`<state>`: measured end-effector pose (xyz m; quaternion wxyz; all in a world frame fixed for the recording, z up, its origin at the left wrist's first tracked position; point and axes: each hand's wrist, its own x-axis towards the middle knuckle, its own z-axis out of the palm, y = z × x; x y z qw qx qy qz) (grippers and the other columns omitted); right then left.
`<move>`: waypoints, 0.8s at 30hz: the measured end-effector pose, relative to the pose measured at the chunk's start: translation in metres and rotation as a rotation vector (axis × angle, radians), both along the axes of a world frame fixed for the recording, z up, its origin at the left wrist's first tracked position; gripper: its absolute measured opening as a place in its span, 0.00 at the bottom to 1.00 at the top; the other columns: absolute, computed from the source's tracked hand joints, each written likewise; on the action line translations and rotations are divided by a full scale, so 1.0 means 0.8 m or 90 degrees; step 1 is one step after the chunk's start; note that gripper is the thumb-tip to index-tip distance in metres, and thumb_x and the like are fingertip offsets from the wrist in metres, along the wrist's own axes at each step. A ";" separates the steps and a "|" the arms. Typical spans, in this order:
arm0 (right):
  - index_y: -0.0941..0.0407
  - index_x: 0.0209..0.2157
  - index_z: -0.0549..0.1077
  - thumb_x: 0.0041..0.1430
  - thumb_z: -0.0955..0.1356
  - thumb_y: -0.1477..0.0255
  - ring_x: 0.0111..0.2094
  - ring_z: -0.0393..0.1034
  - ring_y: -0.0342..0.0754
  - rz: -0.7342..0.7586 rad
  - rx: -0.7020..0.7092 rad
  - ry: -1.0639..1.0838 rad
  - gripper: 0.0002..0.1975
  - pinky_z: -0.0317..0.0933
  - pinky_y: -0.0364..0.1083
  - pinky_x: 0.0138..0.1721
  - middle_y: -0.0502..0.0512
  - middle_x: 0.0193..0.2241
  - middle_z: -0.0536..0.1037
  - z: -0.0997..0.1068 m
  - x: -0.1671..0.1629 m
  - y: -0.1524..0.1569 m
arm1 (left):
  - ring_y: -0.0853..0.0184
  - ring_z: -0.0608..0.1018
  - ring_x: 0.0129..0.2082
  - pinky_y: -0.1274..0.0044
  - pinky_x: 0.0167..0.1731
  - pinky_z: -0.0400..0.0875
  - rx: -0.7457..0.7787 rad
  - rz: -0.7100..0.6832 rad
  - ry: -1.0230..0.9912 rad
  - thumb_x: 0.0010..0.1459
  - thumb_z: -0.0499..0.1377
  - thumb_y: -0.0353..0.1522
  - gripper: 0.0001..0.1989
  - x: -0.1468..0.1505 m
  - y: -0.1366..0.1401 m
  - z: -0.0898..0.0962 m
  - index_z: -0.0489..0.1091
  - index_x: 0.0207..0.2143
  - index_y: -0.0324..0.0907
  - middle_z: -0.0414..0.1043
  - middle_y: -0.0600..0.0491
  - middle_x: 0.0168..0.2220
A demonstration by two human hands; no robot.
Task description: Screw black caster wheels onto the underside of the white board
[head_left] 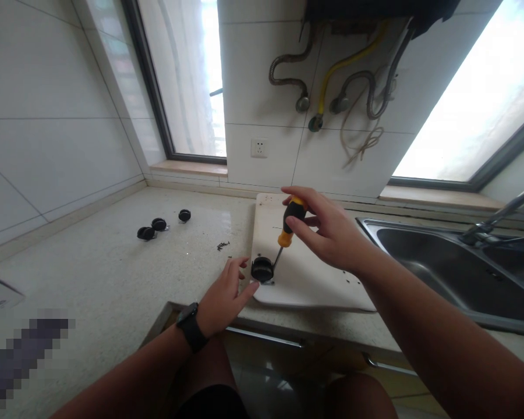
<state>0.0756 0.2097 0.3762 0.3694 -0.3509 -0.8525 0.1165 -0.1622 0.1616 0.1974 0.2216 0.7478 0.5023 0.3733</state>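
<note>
My right hand (321, 230) is closed round the black and yellow handle of a screwdriver (293, 220). The screwdriver leans, its shaft running down to the right side of a black caster wheel (262, 269). That caster stands on its metal plate at the near left corner of a white board (314, 279). My left hand (231, 294) is beside the caster with its fingers apart, the thumb at the edge of the plate. Whether the thumb presses on the plate I cannot tell. Several small dark screws (222, 246) lie on the counter left of the board.
Three more casters (159, 224) rest on the pale countertop (100, 273) at the left. A steel sink (428, 273) with a faucet (484, 227) is at the right. Pipes and a yellow hose (353, 58) hang on the tiled wall above a socket (259, 148). Drawer handles (266, 337) run below the counter edge.
</note>
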 end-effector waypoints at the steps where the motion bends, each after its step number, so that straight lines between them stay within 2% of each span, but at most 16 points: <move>1: 0.48 0.65 0.65 0.65 0.66 0.71 0.51 0.75 0.53 0.037 -0.016 0.001 0.27 0.75 0.54 0.50 0.59 0.57 0.74 0.003 0.002 0.001 | 0.58 0.77 0.48 0.62 0.45 0.77 -0.031 -0.014 -0.030 0.69 0.56 0.43 0.28 0.000 -0.001 -0.010 0.54 0.66 0.43 0.65 0.40 0.59; 2: 0.46 0.67 0.62 0.65 0.65 0.73 0.56 0.72 0.54 0.075 -0.034 0.000 0.29 0.74 0.56 0.54 0.59 0.61 0.71 0.007 0.003 0.002 | 0.57 0.76 0.51 0.61 0.47 0.77 -0.056 -0.032 -0.054 0.69 0.56 0.43 0.31 0.001 -0.002 -0.018 0.52 0.68 0.43 0.63 0.39 0.61; 4: 0.44 0.69 0.58 0.65 0.65 0.73 0.59 0.70 0.55 0.128 -0.066 -0.008 0.33 0.71 0.59 0.57 0.58 0.64 0.69 0.012 0.005 0.005 | 0.53 0.73 0.58 0.59 0.51 0.75 -0.097 -0.076 -0.101 0.68 0.57 0.43 0.36 0.003 -0.001 -0.032 0.47 0.71 0.44 0.59 0.37 0.66; 7: 0.44 0.67 0.63 0.64 0.68 0.69 0.52 0.75 0.54 0.111 -0.068 -0.017 0.30 0.74 0.59 0.54 0.58 0.57 0.74 0.017 0.003 0.009 | 0.50 0.66 0.65 0.56 0.57 0.71 -0.138 -0.128 -0.182 0.65 0.62 0.43 0.43 0.009 0.004 -0.044 0.43 0.73 0.45 0.53 0.37 0.71; 9: 0.47 0.61 0.70 0.63 0.71 0.65 0.47 0.76 0.53 0.067 -0.038 -0.027 0.25 0.76 0.58 0.51 0.58 0.52 0.76 0.017 0.000 0.009 | 0.48 0.62 0.69 0.52 0.64 0.62 -0.136 -0.124 -0.207 0.59 0.68 0.43 0.50 0.014 0.008 -0.049 0.41 0.73 0.46 0.51 0.37 0.72; 11: 0.48 0.57 0.73 0.62 0.71 0.63 0.43 0.76 0.52 0.033 -0.010 -0.041 0.22 0.77 0.57 0.49 0.58 0.49 0.76 0.019 -0.003 0.007 | 0.48 0.59 0.70 0.50 0.68 0.54 -0.124 -0.101 -0.211 0.54 0.72 0.43 0.55 0.018 0.010 -0.053 0.40 0.73 0.46 0.50 0.37 0.72; 13: 0.48 0.59 0.72 0.64 0.69 0.65 0.44 0.76 0.52 0.032 0.004 -0.050 0.21 0.76 0.58 0.49 0.59 0.51 0.75 0.022 -0.004 0.005 | 0.48 0.61 0.70 0.49 0.68 0.54 -0.125 -0.093 -0.219 0.54 0.72 0.42 0.55 0.020 0.010 -0.057 0.40 0.73 0.47 0.52 0.37 0.72; 16: 0.46 0.63 0.68 0.66 0.65 0.72 0.55 0.72 0.54 0.092 -0.003 -0.066 0.25 0.73 0.57 0.55 0.58 0.58 0.72 0.030 -0.003 0.002 | 0.49 0.65 0.67 0.49 0.65 0.59 -0.132 -0.106 -0.228 0.55 0.71 0.41 0.53 0.018 0.012 -0.062 0.41 0.73 0.48 0.55 0.38 0.71; 18: 0.46 0.64 0.66 0.66 0.64 0.73 0.57 0.71 0.54 0.117 -0.018 -0.078 0.26 0.73 0.57 0.56 0.57 0.59 0.73 0.033 -0.005 0.004 | 0.48 0.67 0.66 0.49 0.64 0.61 -0.123 -0.108 -0.225 0.56 0.71 0.40 0.53 0.013 0.016 -0.063 0.42 0.73 0.48 0.56 0.37 0.70; 20: 0.46 0.63 0.68 0.66 0.66 0.69 0.53 0.73 0.54 0.094 -0.010 -0.086 0.24 0.73 0.58 0.54 0.57 0.55 0.75 0.034 -0.009 0.009 | 0.47 0.67 0.66 0.49 0.64 0.62 -0.108 -0.111 -0.222 0.57 0.71 0.39 0.52 0.007 0.023 -0.063 0.42 0.73 0.48 0.56 0.36 0.70; 24: 0.49 0.52 0.77 0.64 0.69 0.60 0.43 0.76 0.53 0.019 0.051 -0.104 0.17 0.74 0.61 0.52 0.58 0.47 0.75 0.031 -0.025 0.023 | 0.47 0.64 0.68 0.50 0.63 0.63 -0.098 -0.141 -0.221 0.59 0.68 0.40 0.49 -0.009 0.041 -0.056 0.43 0.74 0.49 0.54 0.38 0.71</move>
